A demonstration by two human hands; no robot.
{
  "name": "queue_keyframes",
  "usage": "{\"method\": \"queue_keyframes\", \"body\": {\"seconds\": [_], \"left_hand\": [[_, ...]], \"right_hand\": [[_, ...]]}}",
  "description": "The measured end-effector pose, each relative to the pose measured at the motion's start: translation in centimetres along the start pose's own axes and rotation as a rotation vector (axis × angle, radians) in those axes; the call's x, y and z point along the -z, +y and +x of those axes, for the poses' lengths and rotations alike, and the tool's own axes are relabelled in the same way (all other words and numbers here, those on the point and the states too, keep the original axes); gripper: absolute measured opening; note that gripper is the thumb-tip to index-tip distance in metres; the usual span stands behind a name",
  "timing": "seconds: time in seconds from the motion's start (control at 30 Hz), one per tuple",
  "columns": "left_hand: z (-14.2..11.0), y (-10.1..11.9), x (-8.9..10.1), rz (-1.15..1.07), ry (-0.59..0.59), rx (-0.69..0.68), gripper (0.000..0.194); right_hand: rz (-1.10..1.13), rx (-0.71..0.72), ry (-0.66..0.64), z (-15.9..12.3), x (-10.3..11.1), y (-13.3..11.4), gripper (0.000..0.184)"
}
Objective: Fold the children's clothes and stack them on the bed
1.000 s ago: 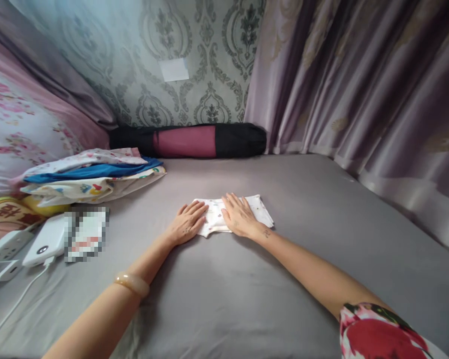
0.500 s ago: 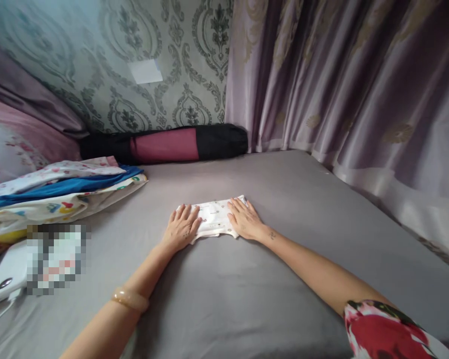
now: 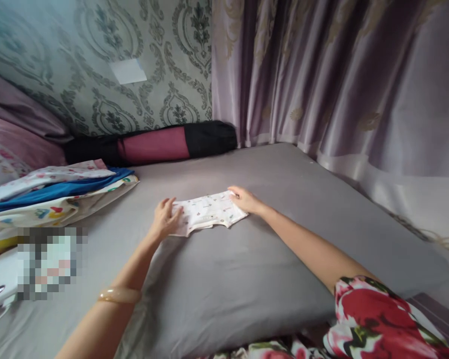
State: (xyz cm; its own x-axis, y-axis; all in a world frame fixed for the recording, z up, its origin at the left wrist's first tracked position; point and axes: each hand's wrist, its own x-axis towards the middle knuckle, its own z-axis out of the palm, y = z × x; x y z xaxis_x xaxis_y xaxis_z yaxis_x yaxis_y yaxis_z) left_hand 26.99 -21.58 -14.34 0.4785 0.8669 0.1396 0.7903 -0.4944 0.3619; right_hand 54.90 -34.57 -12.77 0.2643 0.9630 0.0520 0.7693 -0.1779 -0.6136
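Observation:
A small white folded garment [image 3: 205,210] with a tiny scattered print lies on the grey bed sheet [image 3: 224,279]. Its lower edge has a shallow notch; the exact kind of clothing cannot be made out. At its left end, my left hand [image 3: 166,218] rests with fingers apart and slightly bent, the thumb side over the cloth. My right hand [image 3: 246,200] is closed on the upper right corner, thumb and fingers around the edge. A pale bangle [image 3: 119,295] circles my left forearm.
Several folded clothes [image 3: 56,194] are piled at the left. In front of them sit a white power bank [image 3: 7,279] with a cable and a blurred-out item [image 3: 56,262]. A long black and maroon bag [image 3: 153,144] lies along the wall, beside purple curtains [image 3: 284,75].
Both hands were flat on the garment; now they have shifted out to its ends, and the right one has closed on a corner. More of the print shows. The view has turned slightly right.

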Motion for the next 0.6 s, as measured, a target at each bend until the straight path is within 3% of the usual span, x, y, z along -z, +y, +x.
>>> {"method": "queue_keyframes", "body": {"seconds": [0.1, 0.2, 0.47, 0.6], "left_hand": [[-0.1, -0.6, 2.1, -0.068, -0.057, 0.236, 0.054], [-0.5, -0.9, 3.2, -0.079, -0.135, 0.314, 0.042], [0.2, -0.1, 2.7, -0.407, -0.219, 0.502, 0.04], [0.3, 0.8, 3.2, -0.524, -0.264, 0.53, 0.041]], "right_hand": [[-0.02, -0.224, 0.053, 0.1, 2.0, 0.8, 0.03], [-0.145, -0.351, -0.02, 0.0, 2.7, 1.3, 0.025], [-0.143, -0.363, -0.057, 1.0, 0.8, 0.2, 0.023], [-0.175, -0.311, -0.027, 0.7, 1.0, -0.9, 0.028]]}}
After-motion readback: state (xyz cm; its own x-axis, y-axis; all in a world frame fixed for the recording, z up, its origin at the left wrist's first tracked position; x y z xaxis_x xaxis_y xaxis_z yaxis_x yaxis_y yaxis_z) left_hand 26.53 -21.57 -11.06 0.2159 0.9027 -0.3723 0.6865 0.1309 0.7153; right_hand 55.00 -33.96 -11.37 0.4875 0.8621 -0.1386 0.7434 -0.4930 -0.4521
